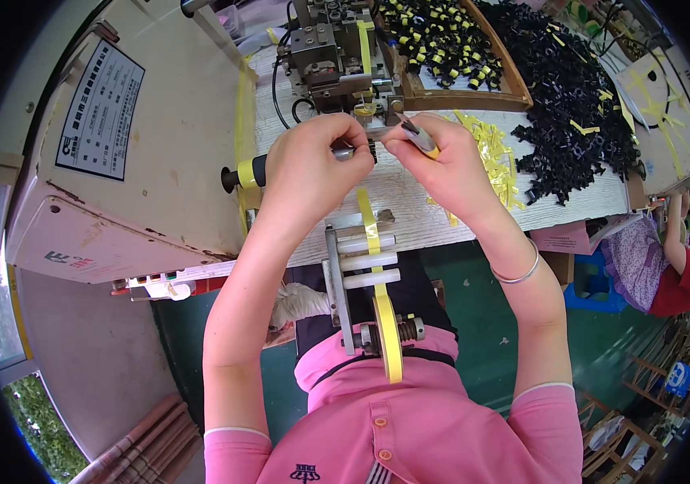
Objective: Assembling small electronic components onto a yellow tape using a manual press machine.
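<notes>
My left hand (317,169) is curled at the front of a small metal press (321,64), thumb and fingertips pinched together. What they pinch is too small to name; a short piece of bare metal shows inside the curl. My right hand (442,161) grips a slim tool (420,139) with a pale and yellow handle, its dark end pointing toward the press. Both hands are close together, fingertips a little apart. Below them, yellow tape (368,211) runs from a reel (390,339) past white rollers (373,260) toward the press. A black bar with yellow wrapping (246,173) passes behind my left wrist.
A wooden tray (474,98) holds many black and yellow pieces. Beside it lies a large heap of black parts (575,105), with yellow strips (492,153) on the table nearer me. A big beige machine housing (167,137) stands left. Another person's arm (676,234) shows far right.
</notes>
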`<act>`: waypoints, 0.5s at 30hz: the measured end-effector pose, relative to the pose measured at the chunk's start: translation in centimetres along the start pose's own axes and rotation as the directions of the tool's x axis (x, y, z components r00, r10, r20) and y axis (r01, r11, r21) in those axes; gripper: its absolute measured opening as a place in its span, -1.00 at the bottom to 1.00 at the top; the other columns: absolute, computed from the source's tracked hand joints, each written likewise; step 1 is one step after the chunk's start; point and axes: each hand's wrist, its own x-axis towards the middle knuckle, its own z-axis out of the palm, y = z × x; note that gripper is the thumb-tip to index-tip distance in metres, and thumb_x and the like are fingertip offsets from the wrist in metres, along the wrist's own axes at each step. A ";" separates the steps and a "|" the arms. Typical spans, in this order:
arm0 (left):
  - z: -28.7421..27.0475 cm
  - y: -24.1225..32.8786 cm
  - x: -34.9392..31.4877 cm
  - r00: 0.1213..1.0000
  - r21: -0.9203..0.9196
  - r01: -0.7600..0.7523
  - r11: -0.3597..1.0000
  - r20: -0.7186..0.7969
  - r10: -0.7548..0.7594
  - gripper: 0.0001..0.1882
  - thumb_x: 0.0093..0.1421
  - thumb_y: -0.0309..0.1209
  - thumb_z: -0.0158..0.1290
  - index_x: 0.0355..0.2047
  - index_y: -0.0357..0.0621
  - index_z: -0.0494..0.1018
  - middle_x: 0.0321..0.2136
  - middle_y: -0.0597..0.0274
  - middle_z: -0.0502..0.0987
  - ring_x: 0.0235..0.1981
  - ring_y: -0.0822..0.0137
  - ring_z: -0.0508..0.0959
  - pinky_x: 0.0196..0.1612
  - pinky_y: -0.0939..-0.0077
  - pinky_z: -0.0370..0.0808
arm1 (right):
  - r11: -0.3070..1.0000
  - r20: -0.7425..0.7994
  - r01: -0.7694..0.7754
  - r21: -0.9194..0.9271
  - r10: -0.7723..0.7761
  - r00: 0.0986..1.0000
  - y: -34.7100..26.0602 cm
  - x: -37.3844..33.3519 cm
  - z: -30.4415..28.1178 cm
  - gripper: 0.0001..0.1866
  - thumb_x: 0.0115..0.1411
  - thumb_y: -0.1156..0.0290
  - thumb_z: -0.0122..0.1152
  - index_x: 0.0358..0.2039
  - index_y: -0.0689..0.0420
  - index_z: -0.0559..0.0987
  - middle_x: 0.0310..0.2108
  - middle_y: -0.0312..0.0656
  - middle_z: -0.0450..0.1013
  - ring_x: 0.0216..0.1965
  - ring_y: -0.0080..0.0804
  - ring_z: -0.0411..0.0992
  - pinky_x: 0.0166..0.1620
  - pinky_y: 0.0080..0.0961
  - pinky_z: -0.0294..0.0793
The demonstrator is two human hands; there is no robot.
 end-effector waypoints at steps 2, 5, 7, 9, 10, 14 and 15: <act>0.1 -0.1 -0.1 1.000 -0.007 -0.003 1.000 -0.004 0.003 -0.91 -0.06 -0.49 0.09 -0.50 -0.22 0.45 -0.58 0.34 0.48 -0.48 0.53 0.45 -0.36 0.62 0.37 | 1.000 0.003 0.000 -0.001 0.000 1.000 0.1 0.0 0.0 -0.93 0.10 0.51 0.20 -0.40 0.23 0.57 -0.50 -0.25 0.44 -0.43 -0.54 0.39 -0.32 -0.57 0.34; 0.2 -0.1 -0.2 1.000 0.003 -0.013 1.000 -0.016 0.013 -0.91 -0.06 -0.48 0.09 -0.49 -0.21 0.45 -0.57 0.34 0.49 -0.48 0.52 0.45 -0.36 0.62 0.36 | 1.000 0.016 0.002 -0.024 -0.001 1.000 0.1 0.2 0.2 -0.92 0.09 0.50 0.21 -0.39 0.23 0.56 -0.49 -0.25 0.45 -0.43 -0.53 0.39 -0.32 -0.58 0.34; 0.2 0.0 -0.2 1.000 0.019 -0.021 1.000 -0.021 0.021 -0.90 -0.05 -0.48 0.10 -0.49 -0.21 0.45 -0.57 0.34 0.49 -0.49 0.51 0.45 -0.37 0.61 0.36 | 0.998 -0.010 0.044 -0.035 -0.045 0.999 -0.1 0.4 0.3 -0.90 0.08 0.49 0.21 -0.39 0.24 0.56 -0.48 -0.23 0.45 -0.42 -0.50 0.40 -0.32 -0.57 0.35; 0.0 0.1 -0.2 1.000 0.042 -0.001 0.999 -0.010 0.002 -0.89 -0.05 -0.47 0.11 -0.48 -0.20 0.46 -0.56 0.33 0.50 -0.51 0.49 0.46 -0.39 0.60 0.36 | 0.996 -0.011 0.083 -0.039 -0.083 0.996 -0.3 0.7 0.4 -0.90 0.08 0.49 0.21 -0.39 0.24 0.56 -0.47 -0.21 0.45 -0.42 -0.48 0.40 -0.32 -0.57 0.35; 0.0 0.1 -0.2 1.000 0.042 -0.002 0.999 -0.009 0.002 -0.89 -0.05 -0.47 0.11 -0.48 -0.20 0.46 -0.56 0.33 0.50 -0.51 0.49 0.46 -0.39 0.60 0.36 | 0.992 -0.011 0.122 -0.042 -0.122 0.992 -0.3 0.9 0.5 -0.89 0.08 0.49 0.22 -0.39 0.25 0.55 -0.47 -0.20 0.45 -0.42 -0.47 0.41 -0.32 -0.56 0.35; 0.1 0.0 -0.2 0.999 0.057 -0.040 0.998 -0.034 0.042 -0.89 -0.05 -0.47 0.12 -0.48 -0.20 0.46 -0.56 0.32 0.51 -0.51 0.49 0.48 -0.42 0.59 0.36 | 0.992 -0.014 0.124 -0.029 -0.124 0.992 -0.6 1.2 0.8 -0.88 0.08 0.48 0.21 -0.38 0.26 0.55 -0.47 -0.19 0.45 -0.41 -0.44 0.42 -0.31 -0.54 0.36; 0.1 0.0 -0.2 0.999 0.049 -0.040 0.998 -0.035 0.042 -0.90 -0.05 -0.47 0.12 -0.48 -0.19 0.46 -0.56 0.32 0.50 -0.51 0.50 0.48 -0.43 0.59 0.36 | 0.989 -0.012 0.142 -0.049 -0.142 0.990 -0.6 1.2 0.7 -0.88 0.08 0.48 0.21 -0.39 0.26 0.55 -0.47 -0.19 0.45 -0.41 -0.44 0.42 -0.31 -0.54 0.36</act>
